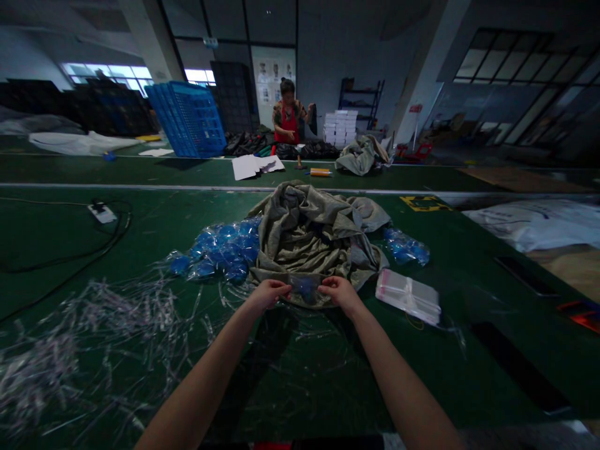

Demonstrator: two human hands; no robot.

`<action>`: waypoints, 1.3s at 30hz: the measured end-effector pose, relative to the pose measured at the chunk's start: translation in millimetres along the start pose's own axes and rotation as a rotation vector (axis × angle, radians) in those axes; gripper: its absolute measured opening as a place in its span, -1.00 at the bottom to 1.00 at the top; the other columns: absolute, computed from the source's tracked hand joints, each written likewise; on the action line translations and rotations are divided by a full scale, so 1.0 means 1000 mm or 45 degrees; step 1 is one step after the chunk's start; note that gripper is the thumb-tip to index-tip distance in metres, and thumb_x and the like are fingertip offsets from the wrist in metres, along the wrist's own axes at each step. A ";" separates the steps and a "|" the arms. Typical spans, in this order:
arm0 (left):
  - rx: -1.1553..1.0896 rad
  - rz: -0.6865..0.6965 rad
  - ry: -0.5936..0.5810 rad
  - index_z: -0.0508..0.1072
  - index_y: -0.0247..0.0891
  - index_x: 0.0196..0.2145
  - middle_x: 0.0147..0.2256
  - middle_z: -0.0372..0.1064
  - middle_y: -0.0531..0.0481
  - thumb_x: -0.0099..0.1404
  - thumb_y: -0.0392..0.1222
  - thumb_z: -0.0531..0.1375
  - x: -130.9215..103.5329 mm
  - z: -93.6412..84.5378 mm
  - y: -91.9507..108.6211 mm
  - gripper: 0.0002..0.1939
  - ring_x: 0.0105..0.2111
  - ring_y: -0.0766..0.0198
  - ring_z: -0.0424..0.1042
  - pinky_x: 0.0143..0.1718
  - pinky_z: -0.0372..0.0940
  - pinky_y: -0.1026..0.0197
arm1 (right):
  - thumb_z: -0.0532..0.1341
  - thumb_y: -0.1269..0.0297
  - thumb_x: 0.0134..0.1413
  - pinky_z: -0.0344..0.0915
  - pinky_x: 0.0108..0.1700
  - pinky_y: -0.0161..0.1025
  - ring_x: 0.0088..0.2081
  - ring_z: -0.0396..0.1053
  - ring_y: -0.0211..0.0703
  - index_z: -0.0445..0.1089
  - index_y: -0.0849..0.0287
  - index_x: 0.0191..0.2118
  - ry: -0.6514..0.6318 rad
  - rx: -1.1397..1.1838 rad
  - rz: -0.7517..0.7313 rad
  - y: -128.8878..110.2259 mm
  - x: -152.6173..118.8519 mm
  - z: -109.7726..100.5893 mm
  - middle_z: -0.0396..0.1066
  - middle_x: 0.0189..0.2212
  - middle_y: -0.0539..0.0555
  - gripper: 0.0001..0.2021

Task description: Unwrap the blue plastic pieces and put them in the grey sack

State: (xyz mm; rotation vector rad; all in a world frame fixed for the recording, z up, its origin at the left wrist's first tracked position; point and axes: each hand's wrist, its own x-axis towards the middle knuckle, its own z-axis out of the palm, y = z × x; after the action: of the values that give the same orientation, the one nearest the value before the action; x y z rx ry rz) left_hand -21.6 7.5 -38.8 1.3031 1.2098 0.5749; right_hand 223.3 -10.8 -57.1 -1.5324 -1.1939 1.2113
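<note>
Between my two hands is a small clear plastic bag [304, 289] with something bluish and dark inside. My left hand [270, 294] pinches its left edge, and my right hand [338, 292] pinches the right edge. Just behind them lies a large crumpled grey-green cloth sack [319, 219], its mouth open toward me; what is deep in it cannot be made out. Blue items in clear bags [225, 247] are heaped left of the sack, with a smaller group of bagged blue items [405, 246] on its right. A stack of flat clear bags [407, 295] lies beside my right hand.
Torn plastic strips [117, 319] litter the green table's left side. A power strip [102, 213] with black cables sits farther left. On the right lie a dark phone-like slab [525, 276] and a black strip [520, 365]. Across the far table, a person [288, 119] in a red apron handles dark cloth.
</note>
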 end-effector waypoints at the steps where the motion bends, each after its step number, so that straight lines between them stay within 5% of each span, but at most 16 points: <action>1: 0.037 0.005 0.006 0.49 -0.36 -0.46 -0.74 0.06 0.17 0.00 0.24 0.25 -0.001 0.000 -0.001 -0.49 -0.74 0.49 -0.08 -0.67 -0.23 0.31 | 0.39 0.16 -0.31 0.09 -0.61 -0.39 -0.65 0.21 -0.35 0.39 0.24 -0.34 0.001 -0.003 -0.009 0.001 -0.001 -0.001 0.32 -0.63 -0.08 -0.64; 8: 0.331 0.096 0.152 0.55 -0.34 -0.50 -0.61 0.34 0.03 0.07 0.11 0.22 0.005 0.007 -0.004 -0.60 -0.63 0.39 0.12 -0.58 -0.07 0.30 | 0.37 0.24 -0.31 0.28 -0.36 -0.30 -0.43 0.38 -0.22 0.38 0.22 -0.40 0.032 -0.066 -0.151 0.009 0.005 0.003 0.44 -0.49 0.01 -0.73; 19: 0.590 0.172 0.359 0.52 -0.30 -0.51 -0.52 0.43 -0.08 0.08 -0.08 0.24 0.024 0.017 0.003 -0.79 -0.47 0.21 0.36 -0.44 0.08 0.25 | 0.29 0.24 -0.17 0.29 -0.18 -0.20 -0.33 0.42 -0.14 0.49 0.21 -0.38 -0.107 -0.177 -0.270 0.010 0.018 0.016 0.51 -0.40 0.06 -0.82; 29: 0.107 0.374 -0.018 0.53 -0.30 -0.17 -0.20 0.50 -0.08 0.09 -0.02 0.26 -0.010 0.017 0.006 -0.61 -0.24 0.21 0.43 -0.23 0.25 0.28 | 0.27 0.10 -0.10 0.28 -0.24 -0.24 -0.34 0.40 -0.15 0.40 0.20 -0.38 -0.226 -0.129 -0.357 -0.020 -0.013 0.007 0.47 -0.43 0.03 -0.76; 32: -0.063 0.338 -0.111 0.56 -0.34 -0.27 -0.30 0.50 -0.07 0.09 0.04 0.26 -0.030 0.017 0.007 -0.62 -0.33 0.23 0.41 -0.31 0.23 0.28 | 0.26 0.09 -0.06 0.28 -0.25 -0.25 -0.34 0.40 -0.14 0.40 0.18 -0.40 -0.258 -0.140 -0.366 -0.032 -0.032 0.007 0.48 -0.43 0.04 -0.76; 35: 0.017 0.219 0.067 0.58 -0.34 -0.35 -0.44 0.48 -0.03 0.11 0.09 0.23 -0.041 0.003 0.008 -0.60 -0.45 0.26 0.37 -0.43 0.18 0.29 | 0.19 0.07 0.05 0.27 -0.33 -0.26 -0.42 0.38 -0.15 0.43 0.16 -0.42 -0.197 -0.302 -0.371 -0.037 -0.060 0.001 0.46 -0.49 0.03 -0.75; 39: 0.119 0.285 0.527 0.57 -0.31 -0.19 -0.26 0.53 -0.08 0.13 0.05 0.23 -0.040 -0.054 0.018 -0.59 -0.27 0.15 0.44 -0.27 0.27 0.24 | 0.16 0.07 0.10 0.30 -0.34 -0.26 -0.39 0.42 -0.12 0.46 0.12 -0.35 -0.056 -0.459 -0.350 -0.018 -0.111 -0.018 0.49 -0.44 0.04 -0.76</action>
State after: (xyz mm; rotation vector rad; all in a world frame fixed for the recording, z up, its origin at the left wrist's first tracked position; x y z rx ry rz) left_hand -77.5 -0.8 1.0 1.4542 1.4478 0.9969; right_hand 228.6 -116.1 -15.3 -1.5351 -1.6605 0.8843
